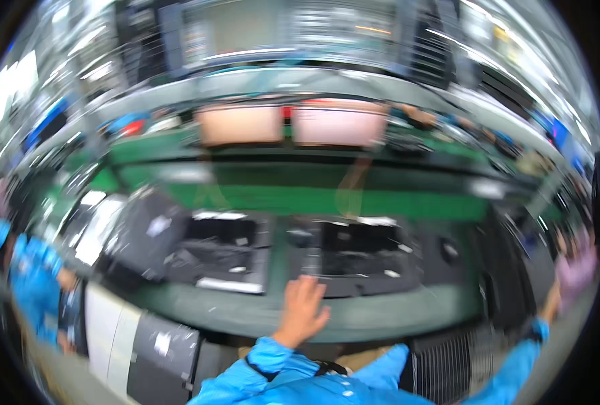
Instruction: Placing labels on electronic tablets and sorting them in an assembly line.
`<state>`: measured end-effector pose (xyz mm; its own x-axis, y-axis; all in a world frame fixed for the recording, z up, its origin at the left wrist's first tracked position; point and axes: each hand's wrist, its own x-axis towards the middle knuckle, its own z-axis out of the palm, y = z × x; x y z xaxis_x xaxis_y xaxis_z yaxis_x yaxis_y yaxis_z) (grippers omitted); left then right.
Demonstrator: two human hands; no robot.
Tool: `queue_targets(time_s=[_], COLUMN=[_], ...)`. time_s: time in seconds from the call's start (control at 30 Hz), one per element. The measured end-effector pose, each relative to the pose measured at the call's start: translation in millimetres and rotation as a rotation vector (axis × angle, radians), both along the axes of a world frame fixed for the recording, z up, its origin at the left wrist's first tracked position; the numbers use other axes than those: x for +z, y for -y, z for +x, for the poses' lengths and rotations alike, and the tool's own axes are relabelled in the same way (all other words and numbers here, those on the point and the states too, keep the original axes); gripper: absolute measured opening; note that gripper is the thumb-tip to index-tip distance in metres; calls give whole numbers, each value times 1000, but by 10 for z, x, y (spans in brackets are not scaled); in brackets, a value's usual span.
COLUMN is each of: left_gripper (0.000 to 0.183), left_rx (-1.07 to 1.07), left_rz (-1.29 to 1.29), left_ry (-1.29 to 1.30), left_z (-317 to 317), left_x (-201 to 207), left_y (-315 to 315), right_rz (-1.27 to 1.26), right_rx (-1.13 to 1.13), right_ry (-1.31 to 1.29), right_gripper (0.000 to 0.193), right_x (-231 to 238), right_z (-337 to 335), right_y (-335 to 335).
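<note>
Lower left of frame: a co-worker's blue sleeve (33, 273), blurred and cut off by the rim, beside dark slabs (148, 236) too smeared to identify. Lower centre: left hand (303, 310), fingers spread open and holding nothing, lies on the green bench edge (246, 314) just below two open dark chassis trays (354, 256) whose contents are indistinct. Far right edge: right hand (575, 266), raised clear of the bench and badly blurred; whether it is open or grips anything cannot be told.
</note>
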<state>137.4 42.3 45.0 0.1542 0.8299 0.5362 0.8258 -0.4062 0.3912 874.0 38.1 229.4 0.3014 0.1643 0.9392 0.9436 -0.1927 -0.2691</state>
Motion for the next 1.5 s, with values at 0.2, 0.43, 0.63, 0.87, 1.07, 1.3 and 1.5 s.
queue_targets(time_s=[0.2, 0.43, 0.63, 0.87, 1.07, 1.3, 1.5], left_gripper=[60, 60, 60, 60, 60, 60, 59], left_rx=[12, 14, 23, 34, 21, 3, -13], left_rz=[-55, -75, -65, -58, -45, -36, -54], left_ry=[-101, -93, -115, -111, -96, -68, -44], left_z=[187, 228, 217, 212, 197, 188, 137], left_x=[-3, 11, -29, -30, -11, -13, -12], left_y=[-21, -5, -12, -14, 1, -13, -6], right_rz=[-333, -122, 351, 196, 162, -37, -67], right_rx=[-330, 334, 874, 790, 673, 615, 481], right_ry=[-922, -1553, -1492, -1400, -1345, -1254, -1202], right_gripper=[86, 48, 34, 31, 34, 26, 24], right_x=[-187, -105, 175, 711, 1069, 2131, 2231], right_z=[375, 112, -19, 57, -33, -54, -181], right_y=[90, 259, -9, -204, -318, 9, 318])
